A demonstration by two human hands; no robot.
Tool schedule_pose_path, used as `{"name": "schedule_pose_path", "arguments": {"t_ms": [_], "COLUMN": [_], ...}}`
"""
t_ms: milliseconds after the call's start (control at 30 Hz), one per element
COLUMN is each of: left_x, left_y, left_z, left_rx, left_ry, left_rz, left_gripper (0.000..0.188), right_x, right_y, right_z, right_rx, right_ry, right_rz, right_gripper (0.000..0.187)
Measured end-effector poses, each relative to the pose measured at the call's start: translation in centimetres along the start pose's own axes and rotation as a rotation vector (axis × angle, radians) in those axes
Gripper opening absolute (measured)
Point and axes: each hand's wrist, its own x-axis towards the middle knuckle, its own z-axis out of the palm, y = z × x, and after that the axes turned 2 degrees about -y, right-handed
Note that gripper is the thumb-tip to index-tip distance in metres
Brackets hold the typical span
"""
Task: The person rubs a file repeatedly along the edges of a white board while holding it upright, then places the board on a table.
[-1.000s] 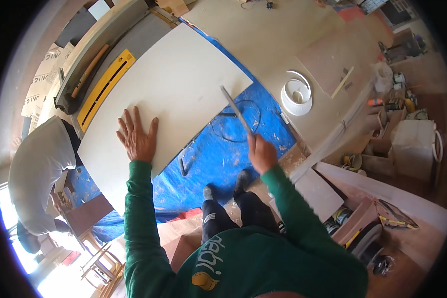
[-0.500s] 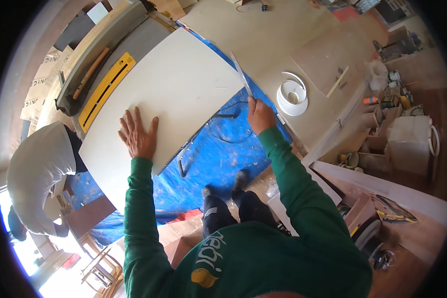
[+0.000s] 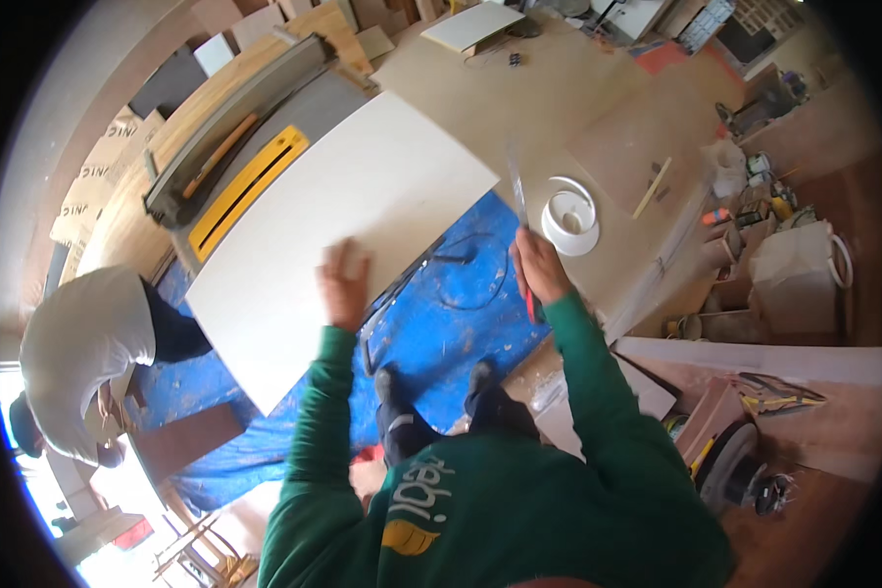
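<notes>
A large white board (image 3: 382,176) lies before me, its far left side on a grey machine top. My left hand (image 3: 345,286) is at the board's near edge, fingers apart and slightly blurred, holding nothing. To the right of the board, my right hand (image 3: 539,267) is wrapped round the red handle of what looks like a hand saw (image 3: 520,201). Its long, narrow blade points away from me, apart from the board. A white roll of strip material (image 3: 568,223) lies on the floor just right of the blade.
A yellow slotted plate (image 3: 250,191) is set in the grey machine at left. Blue sheeting (image 3: 441,333), with a dark cable on it, covers the floor by my feet. Another person (image 3: 88,358) bends over at far left. Tools and a white bucket (image 3: 804,265) stand at right.
My left hand has shifted from the middle of the board to its near edge, fingers less spread. My right hand has turned, showing the saw's red handle. The view has shifted.
</notes>
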Motion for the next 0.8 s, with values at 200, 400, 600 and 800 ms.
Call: {"name": "schedule_pose_path", "arguments": {"t_ms": [200, 400, 600, 800], "left_x": [-11.4, -1.4, -10.2, -17.5], "left_y": [13.3, 4.9, 10.9, 11.7], "left_z": [1.3, -6.7, -6.4, -4.8], "left_rx": [-0.954, -0.966, -0.864, -0.874], "left_ry": [-0.595, 0.100, -0.311, -0.511], "left_rz": [-0.295, -0.165, -0.185, -0.511], "left_gripper": [0.053, 0.036, 0.045, 0.032], "right_x": [-17.1, -27.8, -27.7, -30.7], "right_y": [-1.1, 2.5, 0.4, 1.7], "right_z": [11.1, 18.8, 21.0, 24.5], "right_rx": [0.947, 0.240, 0.059, -0.271], "right_ry": [-0.419, -0.457, 0.122, 0.321], "right_rz": [0.520, 0.227, 0.053, -0.138], "right_gripper": [0.051, 0.048, 0.035, 0.023]}}
